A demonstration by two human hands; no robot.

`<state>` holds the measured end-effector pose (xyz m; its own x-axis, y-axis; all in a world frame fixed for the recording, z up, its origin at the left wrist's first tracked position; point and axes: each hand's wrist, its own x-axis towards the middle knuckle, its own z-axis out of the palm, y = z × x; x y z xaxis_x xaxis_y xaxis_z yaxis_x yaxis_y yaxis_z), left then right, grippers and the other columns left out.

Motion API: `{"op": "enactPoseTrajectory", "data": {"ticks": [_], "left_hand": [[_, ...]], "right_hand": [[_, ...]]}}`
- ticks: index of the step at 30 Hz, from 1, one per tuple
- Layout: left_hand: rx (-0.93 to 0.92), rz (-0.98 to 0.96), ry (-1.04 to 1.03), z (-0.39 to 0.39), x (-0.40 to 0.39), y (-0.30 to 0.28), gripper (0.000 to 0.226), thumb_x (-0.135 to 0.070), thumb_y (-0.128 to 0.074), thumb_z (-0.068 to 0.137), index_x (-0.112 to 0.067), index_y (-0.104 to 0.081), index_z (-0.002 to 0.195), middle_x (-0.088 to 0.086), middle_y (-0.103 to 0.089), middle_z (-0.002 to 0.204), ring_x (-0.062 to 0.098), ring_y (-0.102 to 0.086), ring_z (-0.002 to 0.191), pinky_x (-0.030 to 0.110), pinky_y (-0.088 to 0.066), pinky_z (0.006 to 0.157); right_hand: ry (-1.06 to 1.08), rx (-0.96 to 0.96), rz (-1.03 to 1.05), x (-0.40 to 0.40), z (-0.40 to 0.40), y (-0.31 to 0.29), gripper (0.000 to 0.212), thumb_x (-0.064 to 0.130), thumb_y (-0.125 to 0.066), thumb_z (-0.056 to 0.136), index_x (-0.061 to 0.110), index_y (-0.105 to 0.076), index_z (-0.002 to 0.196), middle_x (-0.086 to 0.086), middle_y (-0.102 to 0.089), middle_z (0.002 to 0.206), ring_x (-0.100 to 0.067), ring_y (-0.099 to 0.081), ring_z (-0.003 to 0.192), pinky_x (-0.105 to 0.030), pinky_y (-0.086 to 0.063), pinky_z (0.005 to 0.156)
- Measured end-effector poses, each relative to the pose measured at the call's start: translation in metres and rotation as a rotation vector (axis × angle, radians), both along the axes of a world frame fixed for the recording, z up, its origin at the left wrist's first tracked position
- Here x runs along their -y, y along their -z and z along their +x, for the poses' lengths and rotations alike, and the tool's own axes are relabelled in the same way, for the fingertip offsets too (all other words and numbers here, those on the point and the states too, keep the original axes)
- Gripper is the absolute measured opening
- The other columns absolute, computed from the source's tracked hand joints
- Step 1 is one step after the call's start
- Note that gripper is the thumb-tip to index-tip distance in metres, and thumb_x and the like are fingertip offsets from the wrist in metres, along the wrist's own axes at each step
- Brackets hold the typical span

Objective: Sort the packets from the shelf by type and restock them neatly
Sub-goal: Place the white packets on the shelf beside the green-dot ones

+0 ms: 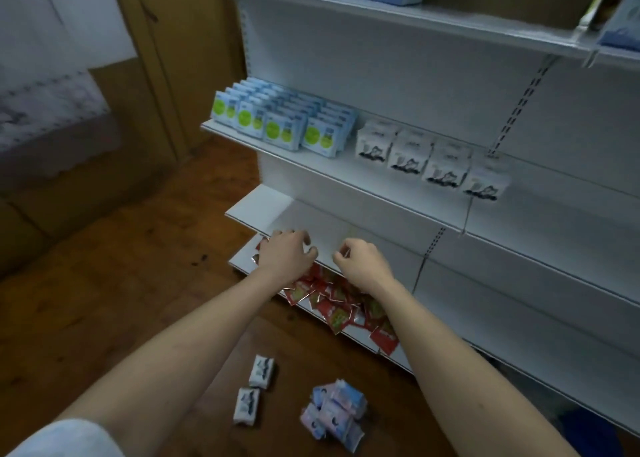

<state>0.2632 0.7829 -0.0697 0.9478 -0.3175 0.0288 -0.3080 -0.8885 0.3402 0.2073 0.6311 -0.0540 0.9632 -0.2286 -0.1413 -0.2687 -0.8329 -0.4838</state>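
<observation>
Now, left hand (pixel 285 253): fingers curled down over the red packets' left end — what it holds is hidden
Red packets (pixel 341 304): loose heap on the bottom shelf (pixel 242 261), running rightward, just under both wrists
Right hand (pixel 360 260): loosely curled, apparently empty
Floor (pixel 104 300): white packets (pixel 256 389), pastel pile (pixel 334 411)

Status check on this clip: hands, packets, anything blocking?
Left hand and right hand curled over loose red foil packets heaped on bottom white shelf; grip unclear. Nothing blocking.
</observation>
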Motion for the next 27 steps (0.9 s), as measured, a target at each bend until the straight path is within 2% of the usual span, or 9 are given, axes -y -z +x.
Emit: {"op": "enactPoseTrajectory", "data": {"ticks": [3, 7, 10, 12, 14, 17, 20, 23, 27], "left_hand": [[-0.052, 0.013, -0.072, -0.019, -0.034, 0.003, 0.028, -0.044, -0.051, 0.090, -0.022, -0.062, 0.103, 0.004, -0.064, 0.112, 0.028, -0.051, 0.112, 0.043, -0.044, 0.091], [-0.089, 0.048, -0.162, -0.046, -0.074, 0.018, 0.030, -0.046, -0.048, 0.089, -0.026, -0.063, 0.104, 0.001, -0.064, 0.110, 0.028, -0.051, 0.113, 0.046, -0.044, 0.093], [-0.127, 0.060, -0.198, -0.061, -0.101, 0.035, 0.027, -0.046, -0.046, 0.089, -0.030, -0.063, 0.102, -0.001, -0.064, 0.107, 0.027, -0.051, 0.109, 0.042, -0.044, 0.088], [-0.150, 0.056, -0.219, -0.066, -0.117, 0.048, 0.024, -0.043, -0.047, 0.086, -0.029, -0.063, 0.098, -0.001, -0.065, 0.107, 0.026, -0.052, 0.106, 0.041, -0.043, 0.085], [-0.158, 0.045, -0.237, -0.064, -0.134, 0.060, 0.023, -0.041, -0.049, 0.087, -0.028, -0.064, 0.098, -0.002, -0.066, 0.107, 0.025, -0.054, 0.105, 0.039, -0.044, 0.083], [-0.163, 0.024, -0.239, -0.046, -0.163, 0.077, 0.023, -0.038, -0.049, 0.087, -0.026, -0.065, 0.098, -0.002, -0.067, 0.104, 0.023, -0.056, 0.101, 0.036, -0.047, 0.078], [-0.214, 0.019, -0.227, -0.021, -0.202, 0.104, 0.026, -0.041, -0.048, 0.086, -0.025, -0.065, 0.097, -0.001, -0.069, 0.097, 0.023, -0.061, 0.095, 0.035, -0.052, 0.075], [-0.306, -0.020, -0.240, -0.004, -0.251, 0.136, 0.029, -0.042, -0.050, 0.084, -0.023, -0.066, 0.098, 0.000, -0.072, 0.091, 0.023, -0.065, 0.090, 0.034, -0.055, 0.074], [-0.414, 0.025, -0.247, 0.004, -0.312, 0.177, 0.027, -0.039, -0.054, 0.087, -0.022, -0.065, 0.104, 0.001, -0.073, 0.094, 0.022, -0.067, 0.091, 0.032, -0.056, 0.075]], "right_hand": [[-0.055, -0.056, 0.045, -0.027, -0.009, 0.010, 0.028, 0.036, -0.051, 0.093, 0.015, -0.064, 0.081, -0.005, -0.068, 0.082, -0.027, -0.065, 0.079, -0.038, -0.054, 0.070], [-0.167, -0.152, 0.094, -0.057, -0.023, 0.027, 0.034, 0.043, -0.052, 0.090, 0.020, -0.055, 0.065, 0.000, -0.063, 0.066, -0.026, -0.065, 0.073, -0.035, -0.050, 0.065], [-0.205, -0.192, 0.106, -0.077, -0.032, 0.042, 0.034, 0.048, -0.052, 0.089, 0.020, -0.056, 0.069, -0.001, -0.063, 0.071, -0.028, -0.066, 0.076, -0.035, -0.049, 0.063], [-0.228, -0.223, 0.093, -0.092, -0.038, 0.050, 0.035, 0.044, -0.052, 0.089, 0.014, -0.060, 0.074, -0.006, -0.066, 0.074, -0.028, -0.065, 0.076, -0.037, -0.050, 0.065], [-0.247, -0.244, 0.076, -0.109, -0.037, 0.058, 0.033, 0.038, -0.053, 0.090, 0.013, -0.056, 0.069, -0.011, -0.067, 0.075, -0.029, -0.064, 0.075, -0.039, -0.051, 0.066], [-0.233, -0.267, 0.066, -0.141, -0.021, 0.075, 0.033, 0.036, -0.053, 0.091, 0.017, -0.046, 0.065, -0.006, -0.056, 0.066, -0.028, -0.060, 0.070, -0.035, -0.040, 0.057], [-0.180, -0.322, 0.108, -0.180, 0.002, 0.100, 0.036, 0.036, -0.052, 0.093, 0.019, -0.041, 0.064, 0.001, -0.046, 0.060, -0.024, -0.050, 0.064, -0.032, -0.034, 0.056], [-0.159, -0.451, 0.113, -0.227, 0.021, 0.131, 0.035, 0.036, -0.052, 0.094, 0.019, -0.042, 0.066, 0.001, -0.048, 0.065, -0.023, -0.049, 0.065, -0.032, -0.035, 0.058], [-0.161, -0.667, 0.139, -0.277, 0.030, 0.173, 0.024, 0.035, -0.051, 0.095, 0.018, -0.049, 0.078, -0.005, -0.054, 0.082, -0.028, -0.051, 0.080, -0.034, -0.039, 0.069]]}}
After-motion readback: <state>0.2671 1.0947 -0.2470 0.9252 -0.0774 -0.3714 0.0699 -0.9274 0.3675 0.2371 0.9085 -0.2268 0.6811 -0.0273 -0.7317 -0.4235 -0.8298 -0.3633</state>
